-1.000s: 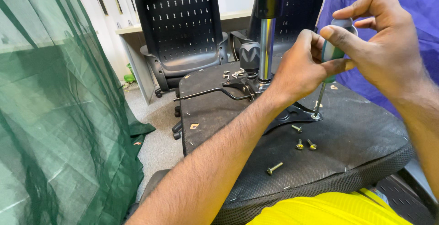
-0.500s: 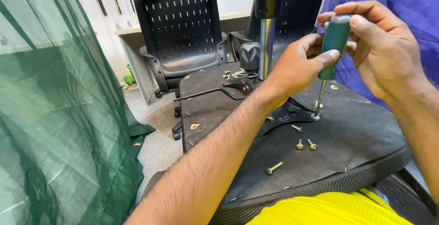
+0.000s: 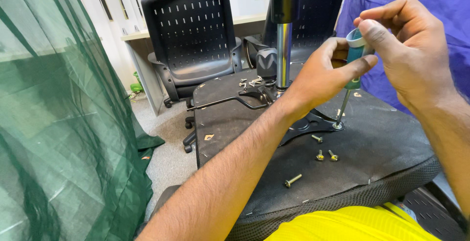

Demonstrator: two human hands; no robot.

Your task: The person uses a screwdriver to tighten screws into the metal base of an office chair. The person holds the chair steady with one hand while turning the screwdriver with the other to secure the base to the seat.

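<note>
Both hands on a green-handled screwdriver [image 3: 356, 57]: right hand [image 3: 411, 57] wrapped over the top of the handle, fingers closed on it; left hand [image 3: 323, 77] gripping the handle lower down, thumb pressed across it. Shaft angled down, tip seated on a screw [image 3: 337, 126] at one arm of the black metal mounting plate [image 3: 313, 123]. Plate lying flat on the underside of an upturned chair seat [image 3: 391, 143], chrome gas column [image 3: 283, 50] rising from its middle. Four bolts loose on the seat beside the plate: one [image 3: 317, 137] just by the plate's edge, a pair [image 3: 326, 156] close together, a longer one [image 3: 293, 180] nearer the seat's front edge. Hard to tell whether the screw under the tip sits fully home. Judged from this: one fastening in hand, several others off the plate. Behind, another black office chair [image 3: 196, 40]; at left, a green mesh curtain [image 3: 58, 123].
</note>
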